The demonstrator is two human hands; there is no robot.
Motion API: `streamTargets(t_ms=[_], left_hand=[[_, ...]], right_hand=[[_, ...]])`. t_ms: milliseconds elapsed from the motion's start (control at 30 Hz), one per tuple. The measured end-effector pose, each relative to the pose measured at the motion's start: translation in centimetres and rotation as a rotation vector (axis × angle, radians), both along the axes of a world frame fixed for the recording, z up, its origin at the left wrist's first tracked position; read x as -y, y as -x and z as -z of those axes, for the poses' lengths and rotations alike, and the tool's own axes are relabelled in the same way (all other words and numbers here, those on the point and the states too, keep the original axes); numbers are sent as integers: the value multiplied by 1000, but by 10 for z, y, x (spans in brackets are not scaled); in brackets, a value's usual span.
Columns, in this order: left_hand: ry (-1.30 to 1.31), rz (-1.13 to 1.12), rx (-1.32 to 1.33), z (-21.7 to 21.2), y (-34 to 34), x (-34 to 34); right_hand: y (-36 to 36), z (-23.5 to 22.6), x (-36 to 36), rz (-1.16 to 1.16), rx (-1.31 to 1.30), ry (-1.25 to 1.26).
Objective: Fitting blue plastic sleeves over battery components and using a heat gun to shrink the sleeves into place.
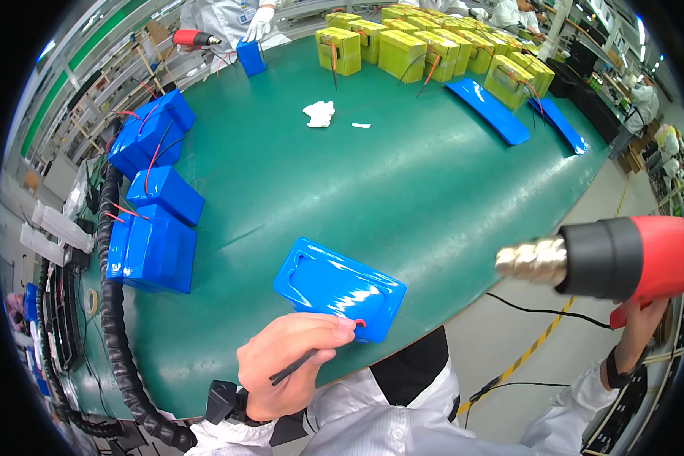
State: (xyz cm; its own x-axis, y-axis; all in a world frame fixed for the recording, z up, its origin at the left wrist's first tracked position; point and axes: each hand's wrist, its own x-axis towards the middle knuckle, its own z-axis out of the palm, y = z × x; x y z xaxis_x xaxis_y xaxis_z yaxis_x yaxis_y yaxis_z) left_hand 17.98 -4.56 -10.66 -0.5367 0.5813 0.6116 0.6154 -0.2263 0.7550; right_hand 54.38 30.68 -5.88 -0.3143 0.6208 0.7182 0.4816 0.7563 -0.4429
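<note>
My right hand (pixel 640 328) grips the handle of a red and black heat gun (pixel 615 258), held up off the table's right edge with its metal nozzle pointing left. A battery pack (pixel 340 285) in shiny blue wrap lies near the table's front edge. Over its near side my left hand (pixel 292 361) is closed, thumb and finger pinching the pack's wire leads (pixel 360 324). A short red piece shows at the fingertips, and a black end sticks out below the fingers. The nozzle is well apart from the pack.
More blue packs (pixel 159 247) with red and black leads stand at the left, beside a ribbed black hose (pixel 114 327). Yellow-green packs (pixel 425 53) and flat blue sleeves (pixel 488 112) are at the back. A crumpled white scrap (pixel 319 114) lies mid-table. A gloved co-worker's hand (pixel 259 24) touches a blue pack.
</note>
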Motion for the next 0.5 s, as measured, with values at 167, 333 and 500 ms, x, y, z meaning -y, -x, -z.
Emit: streamTargets(t_ms=[167, 333, 500], left_hand=[[-46, -13, -68, 7, -4, 2], [-61, 58, -18, 10, -3, 4], [-49, 111, -77, 7, 2, 4]], right_hand=[[18, -10, 25, -23, 55, -75], [36, -5, 35, -78, 78, -43], [77, -38, 64, -251, 286, -81]])
